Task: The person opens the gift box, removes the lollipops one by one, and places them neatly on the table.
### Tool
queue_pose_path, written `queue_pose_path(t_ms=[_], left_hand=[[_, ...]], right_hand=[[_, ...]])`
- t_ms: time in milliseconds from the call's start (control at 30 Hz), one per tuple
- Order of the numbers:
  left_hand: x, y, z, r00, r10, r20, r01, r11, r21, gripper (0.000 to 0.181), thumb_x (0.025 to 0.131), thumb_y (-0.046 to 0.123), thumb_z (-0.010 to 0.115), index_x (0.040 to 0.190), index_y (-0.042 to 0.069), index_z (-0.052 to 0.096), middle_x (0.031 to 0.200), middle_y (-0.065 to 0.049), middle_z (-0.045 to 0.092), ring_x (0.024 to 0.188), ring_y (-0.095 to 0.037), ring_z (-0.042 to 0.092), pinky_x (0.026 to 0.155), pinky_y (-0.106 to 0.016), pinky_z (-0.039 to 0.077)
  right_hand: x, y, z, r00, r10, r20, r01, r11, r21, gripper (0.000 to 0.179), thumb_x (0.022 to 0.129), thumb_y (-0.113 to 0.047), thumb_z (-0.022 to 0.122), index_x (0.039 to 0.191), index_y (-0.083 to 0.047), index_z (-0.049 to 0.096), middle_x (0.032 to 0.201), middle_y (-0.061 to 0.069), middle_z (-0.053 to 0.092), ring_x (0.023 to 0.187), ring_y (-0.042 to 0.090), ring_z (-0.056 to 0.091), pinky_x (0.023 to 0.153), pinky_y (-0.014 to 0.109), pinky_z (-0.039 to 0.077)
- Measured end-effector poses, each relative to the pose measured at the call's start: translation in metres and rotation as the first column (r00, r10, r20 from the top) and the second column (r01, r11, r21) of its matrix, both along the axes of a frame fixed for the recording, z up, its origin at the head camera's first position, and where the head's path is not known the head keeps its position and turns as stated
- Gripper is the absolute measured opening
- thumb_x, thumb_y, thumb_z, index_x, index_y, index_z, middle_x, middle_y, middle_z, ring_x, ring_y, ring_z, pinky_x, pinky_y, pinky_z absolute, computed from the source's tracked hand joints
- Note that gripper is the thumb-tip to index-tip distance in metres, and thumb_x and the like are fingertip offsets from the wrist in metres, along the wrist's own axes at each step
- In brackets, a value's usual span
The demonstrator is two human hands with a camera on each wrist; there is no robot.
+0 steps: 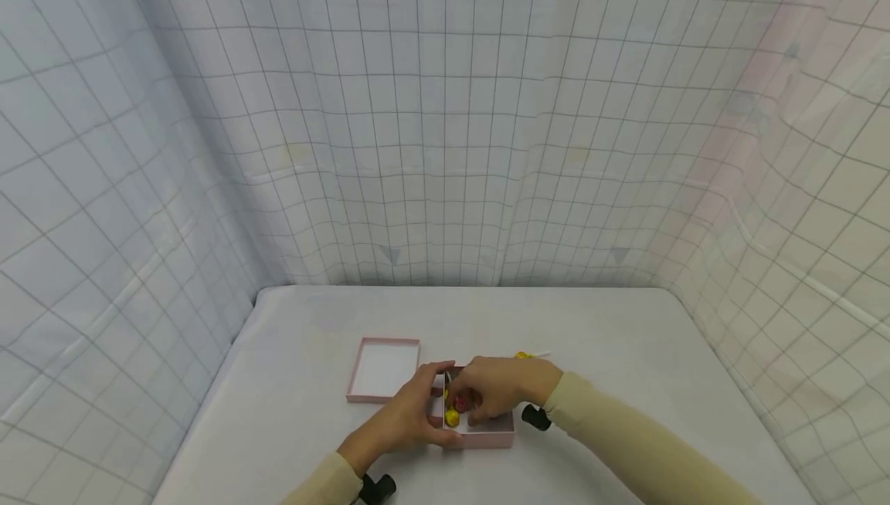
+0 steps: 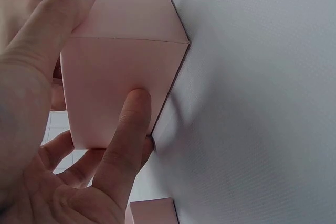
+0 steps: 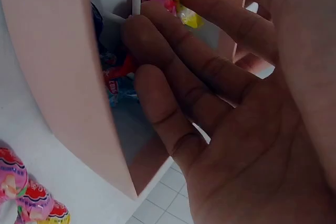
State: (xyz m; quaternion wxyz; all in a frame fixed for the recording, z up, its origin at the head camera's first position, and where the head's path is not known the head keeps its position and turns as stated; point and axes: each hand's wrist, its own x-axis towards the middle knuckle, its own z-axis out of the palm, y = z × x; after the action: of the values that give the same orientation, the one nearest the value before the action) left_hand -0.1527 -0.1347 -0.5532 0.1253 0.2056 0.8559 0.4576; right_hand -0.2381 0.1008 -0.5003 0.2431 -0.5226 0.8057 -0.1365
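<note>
A pink open-topped box (image 1: 488, 440) stands on the table with several wrapped lollipops inside. My left hand (image 1: 410, 412) grips its left end, the thumb on the near wall and a finger laid along the end wall (image 2: 105, 87). Inside the box is my right hand (image 1: 497, 385), its fingers (image 3: 157, 95) loosely bent over the candies. A yellow lollipop (image 1: 452, 418) and a red one (image 1: 460, 405) show beside its fingertips. In the right wrist view, red and blue wrappers (image 3: 121, 74) lie against the wall. The right thumb is hidden there.
A pink-rimmed lid (image 1: 384, 366) with a white inside lies left of the box. Beyond the right hand lies another yellow lollipop (image 1: 524, 354) with a white stick. Pink and red wrapped candies (image 3: 37, 198) sit outside the box. Gridded white curtains surround the table.
</note>
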Motion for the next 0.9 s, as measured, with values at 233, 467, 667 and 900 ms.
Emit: queue_pose_path(t_ms=[233,467,667,900], left_hand=[[0.000,0.000,0.000,1.000,0.016,0.008,-0.016,1.000,-0.003,0.118,0.090,0.036,0.105,0.179,0.007,0.033,0.182,-0.020,0.042,0.153,-0.044,0.063,0.115,-0.050,0.066],[0.001,0.001,0.000,1.000,0.021,0.018,-0.021,1.000,0.015,0.119,0.089,0.034,0.105,0.180,0.006,0.033,0.183,-0.021,0.040,0.153,-0.046,0.061,0.109,-0.045,0.069],[0.002,0.001,0.001,1.000,0.022,0.004,-0.022,1.000,-0.007,0.117,0.090,0.033,0.105,0.179,0.006,0.034,0.181,-0.020,0.043,0.151,-0.044,0.065,0.110,-0.046,0.068],[0.002,0.002,0.001,1.000,0.020,-0.006,-0.020,1.000,-0.016,0.116,0.090,0.034,0.104,0.179,0.007,0.034,0.181,-0.019,0.044,0.150,-0.043,0.065,0.113,-0.049,0.066]], right_hand=[[-0.001,-0.005,-0.001,0.999,0.028,-0.021,-0.027,0.999,0.026,0.025,0.100,-0.007,0.090,0.123,-0.016,0.087,0.099,-0.009,0.079,0.082,-0.007,0.060,0.077,0.010,0.054],[-0.001,-0.011,-0.001,0.999,0.032,-0.026,-0.031,0.999,0.036,0.024,0.100,-0.004,0.089,0.119,-0.019,0.088,0.093,-0.011,0.075,0.078,-0.006,0.058,0.072,0.010,0.053],[0.002,-0.015,-0.006,0.998,0.058,-0.025,-0.056,0.996,0.073,0.024,0.099,-0.006,0.092,0.117,-0.023,0.091,0.093,-0.013,0.078,0.078,-0.008,0.059,0.072,0.009,0.053],[0.005,-0.020,-0.008,0.995,0.080,-0.052,-0.075,0.992,0.106,0.022,0.099,-0.008,0.093,0.115,-0.023,0.093,0.090,-0.014,0.078,0.078,-0.007,0.058,0.072,0.008,0.051]])
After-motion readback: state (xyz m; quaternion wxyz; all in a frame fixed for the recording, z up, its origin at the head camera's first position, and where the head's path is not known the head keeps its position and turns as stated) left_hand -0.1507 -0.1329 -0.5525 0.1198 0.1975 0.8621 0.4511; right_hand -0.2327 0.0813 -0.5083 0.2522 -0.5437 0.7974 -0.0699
